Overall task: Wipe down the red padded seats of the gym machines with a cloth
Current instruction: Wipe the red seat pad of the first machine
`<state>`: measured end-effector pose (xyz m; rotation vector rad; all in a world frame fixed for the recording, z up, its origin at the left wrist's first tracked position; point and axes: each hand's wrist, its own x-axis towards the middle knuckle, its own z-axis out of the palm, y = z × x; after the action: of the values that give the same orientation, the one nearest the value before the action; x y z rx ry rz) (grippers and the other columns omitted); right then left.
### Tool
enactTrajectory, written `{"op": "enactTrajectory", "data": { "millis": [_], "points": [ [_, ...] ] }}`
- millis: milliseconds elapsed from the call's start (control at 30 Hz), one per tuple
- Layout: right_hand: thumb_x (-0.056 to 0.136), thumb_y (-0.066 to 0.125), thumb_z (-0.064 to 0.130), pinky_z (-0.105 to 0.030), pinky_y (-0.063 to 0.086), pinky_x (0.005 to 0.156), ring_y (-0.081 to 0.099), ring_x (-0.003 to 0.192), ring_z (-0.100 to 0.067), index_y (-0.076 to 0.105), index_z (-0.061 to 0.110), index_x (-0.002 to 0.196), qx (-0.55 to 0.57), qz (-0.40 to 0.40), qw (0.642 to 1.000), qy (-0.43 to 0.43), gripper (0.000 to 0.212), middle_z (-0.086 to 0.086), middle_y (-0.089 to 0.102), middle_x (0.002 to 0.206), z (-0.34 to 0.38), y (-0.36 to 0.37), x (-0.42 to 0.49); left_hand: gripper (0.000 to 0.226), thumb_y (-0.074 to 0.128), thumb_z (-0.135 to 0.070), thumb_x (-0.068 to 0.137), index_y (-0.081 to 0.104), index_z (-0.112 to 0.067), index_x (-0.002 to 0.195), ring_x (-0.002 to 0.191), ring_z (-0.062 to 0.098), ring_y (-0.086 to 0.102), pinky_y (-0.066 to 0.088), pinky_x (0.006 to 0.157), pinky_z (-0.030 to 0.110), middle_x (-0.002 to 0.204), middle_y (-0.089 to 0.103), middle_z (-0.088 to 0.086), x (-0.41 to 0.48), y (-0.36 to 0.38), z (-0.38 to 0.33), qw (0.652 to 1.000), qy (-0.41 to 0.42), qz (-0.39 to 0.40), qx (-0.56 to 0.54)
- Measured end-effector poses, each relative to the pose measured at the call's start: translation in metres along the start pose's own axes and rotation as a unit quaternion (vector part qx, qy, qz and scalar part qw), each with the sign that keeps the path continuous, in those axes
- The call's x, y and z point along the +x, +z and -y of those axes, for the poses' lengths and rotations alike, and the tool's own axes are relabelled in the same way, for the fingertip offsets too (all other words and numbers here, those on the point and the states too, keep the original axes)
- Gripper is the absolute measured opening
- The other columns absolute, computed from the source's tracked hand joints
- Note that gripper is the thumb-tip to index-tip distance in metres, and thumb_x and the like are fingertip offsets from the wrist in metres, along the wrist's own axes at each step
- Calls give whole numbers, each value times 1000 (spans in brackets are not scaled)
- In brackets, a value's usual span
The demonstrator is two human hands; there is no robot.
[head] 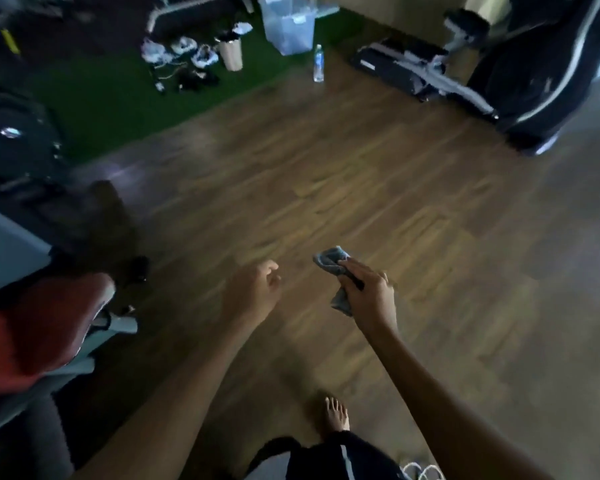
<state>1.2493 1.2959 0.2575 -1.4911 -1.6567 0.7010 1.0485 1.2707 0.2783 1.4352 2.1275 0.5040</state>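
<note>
The red padded seat (pixel 39 327) lies at the lower left of the frame, well apart from both hands. The cloth (pixel 328 263) is on the far side from it, bunched in the right hand (pixel 369 296), whose fingers (pixel 349 266) are clamped over the grey fabric. The left hand (pixel 253 289) is nearer the seat but holds nothing, its fingers loosely curled. The right hand would likely have to swing leftward across the frame to reach the seat's narrow near end.
</note>
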Motion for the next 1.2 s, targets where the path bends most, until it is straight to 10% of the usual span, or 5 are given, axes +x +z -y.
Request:
{"op": "enactTrajectory", "data": {
  "millis": [233,400,633,733,1200],
  "points": [
    [87,67,1,1,40,81,54,98,13,76,6,109,35,166,981,-92,24,0,72,113,50,110,126,34,51,-16,102,59,-7,135,125,23,56,30,77,11,135,62,10,79,-67,40,986,-139,-81,-50],
    [89,66,3,-2,39,84,55,100,8,74,7,114,42,268,952,-141,27,-2,71,117,96,212,178,43,49,-36,85,71,-9,111,109,32,65,49,97,45,112,72,13,128,-117,112,961,-208,-170,-59],
    [87,66,0,1,37,88,58,108,4,73,8,114,62,368,903,-214,29,10,64,115,172,343,229,26,63,-19,91,71,-16,115,108,32,63,48,94,45,113,71,10,177,-195,177,920,-289,-253,-82],
    [89,64,3,-24,46,100,61,114,-10,72,12,118,50,410,875,-253,31,1,67,125,198,399,245,25,59,-21,94,68,-16,116,105,30,64,50,91,45,112,70,9,194,-215,206,900,-335,-266,-86],
    [90,65,6,-28,47,100,66,108,-12,73,8,116,80,625,655,-417,27,2,71,117,312,628,302,34,54,-24,91,66,-31,122,112,22,63,48,91,35,127,66,-5,270,-270,290,686,-591,-384,-179]
  ]
}}
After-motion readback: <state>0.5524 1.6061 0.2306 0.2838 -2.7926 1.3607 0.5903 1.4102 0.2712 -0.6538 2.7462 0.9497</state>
